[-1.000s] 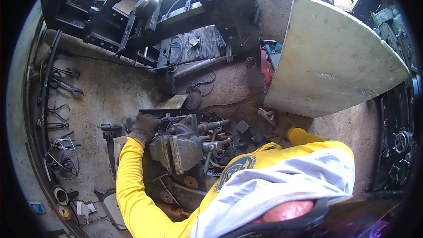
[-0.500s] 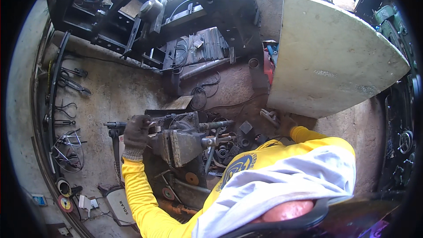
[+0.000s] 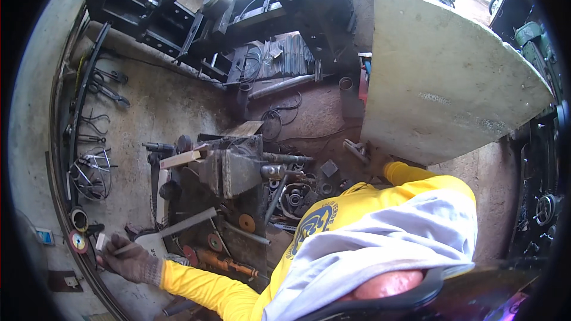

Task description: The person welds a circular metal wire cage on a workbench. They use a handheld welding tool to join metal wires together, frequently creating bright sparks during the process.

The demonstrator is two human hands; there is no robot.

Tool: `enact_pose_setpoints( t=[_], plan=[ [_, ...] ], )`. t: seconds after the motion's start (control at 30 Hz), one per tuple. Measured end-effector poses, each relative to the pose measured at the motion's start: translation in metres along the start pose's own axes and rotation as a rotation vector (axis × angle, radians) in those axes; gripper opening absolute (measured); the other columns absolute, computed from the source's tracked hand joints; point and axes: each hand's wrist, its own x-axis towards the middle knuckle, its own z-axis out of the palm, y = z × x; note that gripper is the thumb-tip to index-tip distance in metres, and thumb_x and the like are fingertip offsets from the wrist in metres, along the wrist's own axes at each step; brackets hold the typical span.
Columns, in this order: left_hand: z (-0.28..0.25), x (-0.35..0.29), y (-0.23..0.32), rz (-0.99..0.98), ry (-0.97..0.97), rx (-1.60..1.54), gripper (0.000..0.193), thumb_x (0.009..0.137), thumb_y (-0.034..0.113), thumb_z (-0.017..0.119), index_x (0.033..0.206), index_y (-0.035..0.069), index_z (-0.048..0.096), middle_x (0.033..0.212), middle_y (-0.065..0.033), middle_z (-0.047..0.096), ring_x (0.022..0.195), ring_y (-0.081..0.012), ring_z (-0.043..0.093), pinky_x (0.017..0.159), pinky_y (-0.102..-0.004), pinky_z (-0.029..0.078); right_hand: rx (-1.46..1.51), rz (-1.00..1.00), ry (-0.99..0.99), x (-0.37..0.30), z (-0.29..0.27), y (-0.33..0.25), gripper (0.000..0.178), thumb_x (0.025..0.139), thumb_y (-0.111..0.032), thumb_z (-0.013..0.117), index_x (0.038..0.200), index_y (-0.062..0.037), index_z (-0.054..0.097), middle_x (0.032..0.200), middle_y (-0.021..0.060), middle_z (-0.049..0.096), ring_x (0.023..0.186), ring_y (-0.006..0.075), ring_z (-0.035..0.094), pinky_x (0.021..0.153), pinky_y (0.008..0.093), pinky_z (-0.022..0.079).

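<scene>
In a dark knitted glove, my left hand is at the lower left, its fingers wrapped round one end of a long flat grey metal bar. The bar slants up to the right, below a heavy bench vise. A long pale strip lies beside the vise on its left. Away to the right, my right hand is low and in shade, near the lower corner of a big pale board. A light grey piece is by its fingers, which are too dim to make out.
An orange tool and several grinding discs sit below the vise. Metal parts crowd its right side. Pliers and other tools hang along the left rack. A black steel frame stands at the back.
My left hand has moved from the vise down to the lower left and now holds the grey bar. The pale strip beside the vise is uncovered. My right hand has barely shifted.
</scene>
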Motion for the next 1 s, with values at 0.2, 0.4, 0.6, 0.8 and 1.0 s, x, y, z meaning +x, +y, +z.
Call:
enact_pose_setpoints(
  t=[0.2,0.4,0.6,0.8,1.0],
  plan=[
    [-0.120,-0.097,0.049,-0.363,-0.092,-0.213,0.009,0.101,0.017,0.057,0.108,0.014,0.061,0.080,0.0016,0.055,0.062,-0.0105,0.040,0.061,-0.0238,0.042,-0.010,-0.161,0.073,-0.001,0.012,-0.010,0.113,0.066,-0.039,0.081,0.157,-0.0092,0.021,0.123,0.0298,0.063,0.115,0.0425,0.062,0.101,0.0466,0.049],
    [-0.128,-0.251,0.087,-0.547,-0.028,-0.322,0.025,0.099,0.017,0.057,0.124,0.016,0.059,0.086,0.0042,0.056,0.059,-0.0073,0.035,0.056,-0.0213,0.037,-0.006,-0.353,0.021,-0.015,0.034,-0.024,0.114,0.064,-0.041,0.081,0.156,-0.0073,0.022,0.132,0.0320,0.055,0.123,0.0448,0.055,0.105,0.0481,0.045],
    [-0.132,-0.366,0.147,-0.615,0.334,-0.290,0.052,0.095,0.031,0.068,0.141,0.017,0.048,0.075,0.0049,0.051,0.055,-0.0055,0.035,0.052,-0.0229,0.033,-0.041,-0.536,-0.072,-0.065,0.041,-0.056,0.112,0.065,-0.029,0.082,0.157,-0.0051,0.022,0.138,0.0285,0.052,0.131,0.0409,0.051,0.109,0.0444,0.042],
    [-0.138,-0.468,0.213,-1.121,0.105,0.112,0.043,0.092,0.037,0.073,0.122,0.008,0.063,0.075,0.0069,0.055,0.056,-0.0056,0.043,0.053,-0.0233,0.035,0.157,-0.799,-0.196,-0.146,0.043,-0.099,0.112,0.065,-0.023,0.084,0.156,-0.0003,0.023,0.141,0.0234,0.052,0.134,0.0306,0.051,0.110,0.0360,0.040],
    [-0.136,-0.420,0.228,-0.680,-0.465,1.195,0.027,0.100,0.025,0.061,0.114,0.003,0.069,0.081,-0.0069,0.068,0.068,-0.0141,0.064,0.061,-0.0306,0.050,0.162,-1.058,-0.536,-0.193,0.055,-0.143,0.104,0.065,-0.017,0.085,0.153,-0.0030,0.032,0.123,0.0074,0.060,0.106,0.0154,0.059,0.092,0.0311,0.051]
  ],
)
